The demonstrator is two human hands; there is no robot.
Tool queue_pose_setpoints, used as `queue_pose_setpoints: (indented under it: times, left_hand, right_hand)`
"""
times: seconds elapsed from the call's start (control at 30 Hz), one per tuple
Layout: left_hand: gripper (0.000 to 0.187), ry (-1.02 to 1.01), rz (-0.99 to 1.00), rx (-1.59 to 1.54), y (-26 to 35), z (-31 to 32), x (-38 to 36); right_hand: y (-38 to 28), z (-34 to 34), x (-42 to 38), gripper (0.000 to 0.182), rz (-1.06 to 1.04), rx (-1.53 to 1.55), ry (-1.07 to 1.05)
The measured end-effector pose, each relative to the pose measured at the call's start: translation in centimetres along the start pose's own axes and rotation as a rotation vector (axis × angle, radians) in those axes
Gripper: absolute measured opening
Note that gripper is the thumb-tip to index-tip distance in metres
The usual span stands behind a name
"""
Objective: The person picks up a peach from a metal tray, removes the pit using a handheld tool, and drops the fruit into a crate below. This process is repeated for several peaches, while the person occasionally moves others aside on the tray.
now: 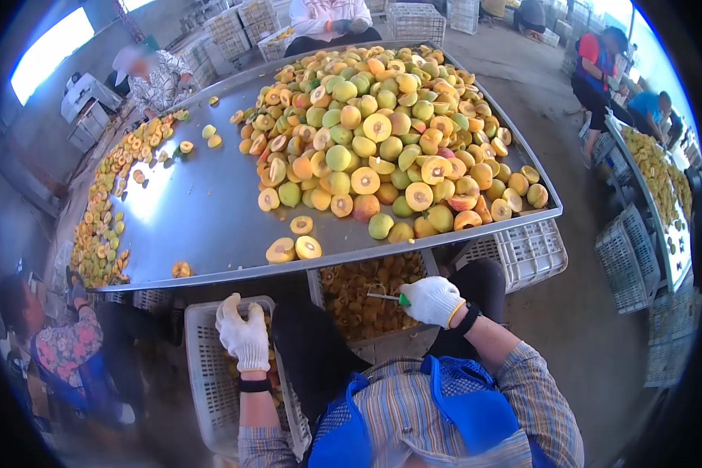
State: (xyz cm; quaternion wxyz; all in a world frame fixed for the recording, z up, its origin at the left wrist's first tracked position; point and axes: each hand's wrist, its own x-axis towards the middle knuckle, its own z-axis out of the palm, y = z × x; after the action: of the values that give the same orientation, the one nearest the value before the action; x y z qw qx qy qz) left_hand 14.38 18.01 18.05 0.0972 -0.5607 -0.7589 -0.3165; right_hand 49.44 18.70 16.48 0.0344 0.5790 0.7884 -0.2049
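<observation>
My right hand (pixel 433 301), in a white knit glove, is closed round the green handle of a small metal tool (pixel 384 296). It hangs over a crate of cut fruit pieces (pixel 370 292) below the table edge. My left hand (pixel 243 331), gloved too, is above a white crate (pixel 210 382) on the left, its fingers apart and nothing visible in them. On the metal table (pixel 203 210) lies a big heap of halved yellow and green fruit (pixel 374 129). Three halves (pixel 308 247) lie near the front edge.
Several people sit around: one at the far side (pixel 331 19), one at the back left (pixel 152 78), one at the left (pixel 54 335). Another white crate (pixel 530 246) stands under the table's right corner. A second fruit table (pixel 655 171) is on the right, with people beside it.
</observation>
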Motion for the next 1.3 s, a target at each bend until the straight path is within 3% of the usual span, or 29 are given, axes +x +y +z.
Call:
queue_pose_setpoints:
  times: [0.03, 0.1, 0.13, 0.2, 0.27, 0.33, 0.47, 0.53, 0.6, 0.67, 0.73, 0.8, 0.9, 1.0, 1.13, 1.3]
  left_hand:
    - [0.035, 0.000, 0.079, -0.099, 1.2, 0.4, 0.8]
    - [0.036, 0.047, 0.479, -0.203, 6.6, 2.1, 2.9]
    - [0.037, 0.019, 0.564, -0.276, 9.6, 3.9, 3.3]
    - [0.042, -0.257, 0.628, -0.271, 15.1, 7.0, 3.5]
    - [0.053, -0.799, 0.510, -0.010, 20.8, 8.5, 5.1]
    - [0.056, -0.952, 0.525, 0.034, 22.4, 13.1, 5.6]
    - [0.055, -1.043, 0.520, -0.045, 21.8, 15.1, 6.6]
    - [0.049, -1.124, 0.399, -0.320, 20.0, 14.1, 7.5]
    - [0.043, -1.237, -0.098, -0.954, 18.1, 11.9, 7.5]
    - [0.042, -1.208, -0.270, -1.538, 15.3, 10.1, 6.6]
    - [0.056, -1.183, -0.353, -1.904, 14.4, 8.1, 4.7]
    - [0.054, -1.172, -0.504, -2.102, 14.1, 6.2, 3.1]
    - [0.049, -0.875, -0.629, -2.000, 14.8, 4.8, -0.7]
    - [0.049, -0.975, -0.585, -2.113, 15.4, 2.7, -2.3]
    - [0.045, -0.952, -0.534, -2.063, 15.8, 1.5, -3.4]
    - [0.050, -0.896, -0.645, -1.998, 16.0, 1.5, -4.7]
  right_hand:
    - [-0.2, 0.0, 0.1, 0.017, -0.014, 0.004, -0.030]
    - [-0.5, 0.1, -0.1, 0.018, -0.052, 0.038, -0.058]
    - [-0.7, -0.1, -0.3, 0.019, -0.061, 0.088, -0.071]
    - [-1.0, 0.3, -0.7, 0.020, -0.105, 0.095, -0.036]
    - [-0.9, 1.3, -1.1, 0.020, -0.158, 0.108, 0.042]
    - [-0.8, 1.8, -1.2, 0.021, -0.214, 0.119, 0.119]
    - [-0.8, 1.6, -1.5, 0.019, -0.194, 0.125, 0.142]
    - [-0.9, 0.1, -1.7, 0.021, -0.126, 0.234, 0.237]
    - [-0.6, -0.1, -1.4, 0.029, -0.114, 0.279, 0.271]
    - [-1.2, -2.7, -2.1, 0.037, -0.022, 0.407, 0.311]
    - [-2.5, -4.7, -2.9, 0.037, 0.041, 0.491, 0.305]
    - [-3.3, -4.4, -3.1, 0.036, 0.013, 0.496, 0.351]
    - [-4.8, -4.5, -3.7, 0.036, -0.013, 0.465, 0.321]
    - [-5.4, -4.1, -4.1, 0.037, 0.022, 0.391, 0.296]
    - [-5.4, -3.5, -4.4, 0.040, 0.044, 0.354, 0.333]
    - [-5.1, -2.6, -4.5, 0.045, 0.009, 0.371, 0.370]
